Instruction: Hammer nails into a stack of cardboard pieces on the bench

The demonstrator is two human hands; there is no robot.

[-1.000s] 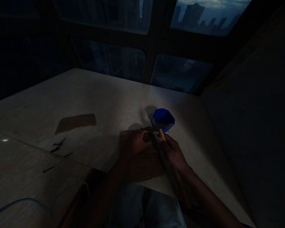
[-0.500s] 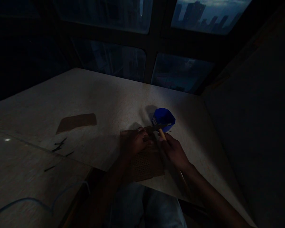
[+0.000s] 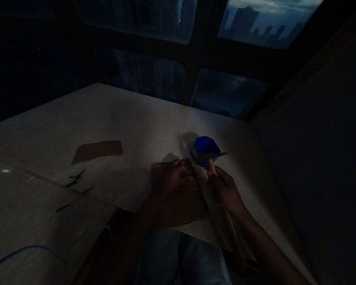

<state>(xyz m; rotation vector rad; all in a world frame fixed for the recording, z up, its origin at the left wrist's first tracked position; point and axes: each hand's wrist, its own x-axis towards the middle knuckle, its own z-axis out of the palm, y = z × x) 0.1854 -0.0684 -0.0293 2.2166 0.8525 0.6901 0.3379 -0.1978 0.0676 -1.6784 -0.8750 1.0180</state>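
Observation:
My right hand [image 3: 224, 188] is wrapped round the wooden handle of a hammer [image 3: 211, 164]. Its dark, narrow head is raised beside a blue angular container [image 3: 206, 147], overlapping the container's near rim in the view. The handle's lower end runs back under my forearm. My left hand [image 3: 173, 178] rests on a brown ridged sheet [image 3: 178, 208], which looks like cardboard and has a patterned patch. Its fingers are curled in at the sheet's far part; what they pinch is too dark to make out.
A flat brown piece [image 3: 97, 151] lies on the pale tabletop [image 3: 130, 118] to the left. Near it are several thin dark strips [image 3: 74, 180]. A blue cable [image 3: 32, 247] crosses the lower left. Windows [image 3: 154, 79] stand behind the table, and a dark wall [image 3: 314, 158] is on the right.
My right hand and the hammer have moved a little to the right, so the hammer head is farther from my left hand. The left hand stays on the brown sheet.

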